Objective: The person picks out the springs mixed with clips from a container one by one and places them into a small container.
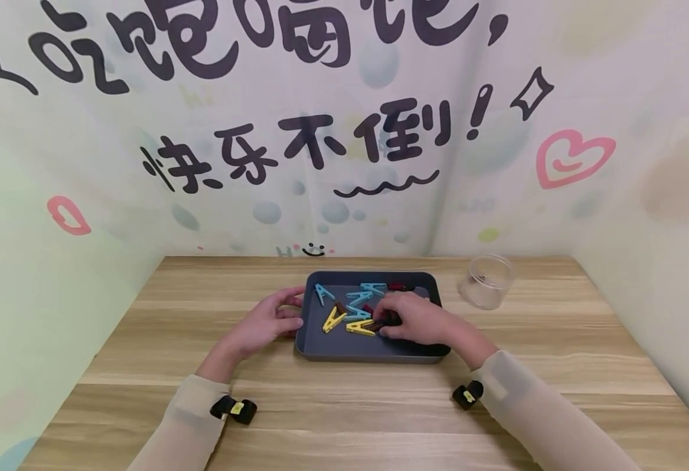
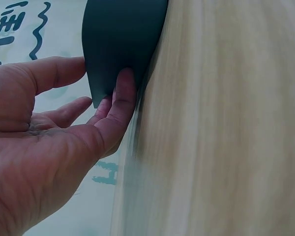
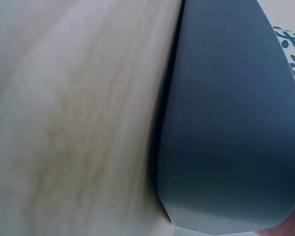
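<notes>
A dark grey tray (image 1: 372, 358) holds blue clothespins (image 1: 323, 294), two yellow clothespins (image 1: 360, 328), and small dark red and ridged brown pieces too small to identify. My left hand (image 1: 268, 324) is at the tray's left end; in the left wrist view its extended thumb and fingers touch the outer wall (image 2: 120, 39). Inside the tray, my right hand (image 1: 418, 318) reaches down with bent fingers beside the brown pieces and a yellow clothespin. Its fingertips are partly hidden, so any hold is unclear. The right wrist view is mostly filled by the tray's outside wall (image 3: 226, 123).
A clear round plastic tub (image 1: 488, 282) stands behind and right of the tray, with a tiny dark spot visible in it. The wooden table (image 1: 344, 405) meets a printed wall sheet (image 1: 262, 216) at the back. Black wrist cameras (image 1: 235, 409) sit at both sleeves.
</notes>
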`<state>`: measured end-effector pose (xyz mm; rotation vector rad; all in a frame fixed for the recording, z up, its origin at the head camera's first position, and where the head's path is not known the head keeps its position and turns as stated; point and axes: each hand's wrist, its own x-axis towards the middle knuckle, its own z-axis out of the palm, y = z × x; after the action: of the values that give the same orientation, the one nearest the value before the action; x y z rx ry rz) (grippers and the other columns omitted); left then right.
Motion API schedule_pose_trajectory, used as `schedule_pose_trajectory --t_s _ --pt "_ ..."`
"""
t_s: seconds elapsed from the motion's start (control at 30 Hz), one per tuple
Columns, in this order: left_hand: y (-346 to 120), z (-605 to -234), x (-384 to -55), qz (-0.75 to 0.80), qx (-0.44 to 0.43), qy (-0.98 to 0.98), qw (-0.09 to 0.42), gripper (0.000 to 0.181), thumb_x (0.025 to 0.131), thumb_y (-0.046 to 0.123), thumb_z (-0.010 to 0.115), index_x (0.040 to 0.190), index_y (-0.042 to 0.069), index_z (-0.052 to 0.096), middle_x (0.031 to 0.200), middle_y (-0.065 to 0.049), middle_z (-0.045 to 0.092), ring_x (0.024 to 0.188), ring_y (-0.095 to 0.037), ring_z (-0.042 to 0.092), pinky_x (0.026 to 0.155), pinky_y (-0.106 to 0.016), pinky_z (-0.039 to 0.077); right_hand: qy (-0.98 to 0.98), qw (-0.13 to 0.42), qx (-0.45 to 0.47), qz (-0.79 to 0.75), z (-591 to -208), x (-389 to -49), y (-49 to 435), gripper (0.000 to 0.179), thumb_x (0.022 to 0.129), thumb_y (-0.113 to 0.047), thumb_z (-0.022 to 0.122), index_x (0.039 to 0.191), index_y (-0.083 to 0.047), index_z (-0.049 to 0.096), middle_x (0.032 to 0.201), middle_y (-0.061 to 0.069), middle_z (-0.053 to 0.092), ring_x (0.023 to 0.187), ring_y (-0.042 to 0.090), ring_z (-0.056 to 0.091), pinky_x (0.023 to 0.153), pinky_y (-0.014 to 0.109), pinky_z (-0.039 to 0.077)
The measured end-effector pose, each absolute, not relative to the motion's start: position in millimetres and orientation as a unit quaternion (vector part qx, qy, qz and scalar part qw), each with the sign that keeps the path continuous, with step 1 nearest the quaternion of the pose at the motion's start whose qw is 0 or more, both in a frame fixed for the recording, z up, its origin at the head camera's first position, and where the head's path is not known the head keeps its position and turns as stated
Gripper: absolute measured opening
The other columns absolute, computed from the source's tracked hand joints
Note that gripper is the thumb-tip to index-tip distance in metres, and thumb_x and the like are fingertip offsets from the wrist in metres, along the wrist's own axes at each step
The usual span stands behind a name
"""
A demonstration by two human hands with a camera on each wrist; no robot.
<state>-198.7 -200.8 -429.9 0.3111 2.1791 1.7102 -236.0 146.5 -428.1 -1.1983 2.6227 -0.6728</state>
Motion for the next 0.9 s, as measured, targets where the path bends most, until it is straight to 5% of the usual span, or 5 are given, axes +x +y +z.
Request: schedule_pose_trajectory --t_s 0.9 --pt "-201 -431 -198 0.609 0.117 0.764 0.177 0.068 0.104 -0.005 0.058 0.165 -0.002 0.029 0.149 -0.032 0.044 0.128 -0.043 0.060 0.095 -0.043 0.060 0.892 0.061 -0.387 -0.224 -423 -238 159 0.007 0.099 -0.015 0.076 0.106 -0.016 0.075 0.101 -0.008 0.068 0.088 0.010 0.062 0.083 0.036 0.055"
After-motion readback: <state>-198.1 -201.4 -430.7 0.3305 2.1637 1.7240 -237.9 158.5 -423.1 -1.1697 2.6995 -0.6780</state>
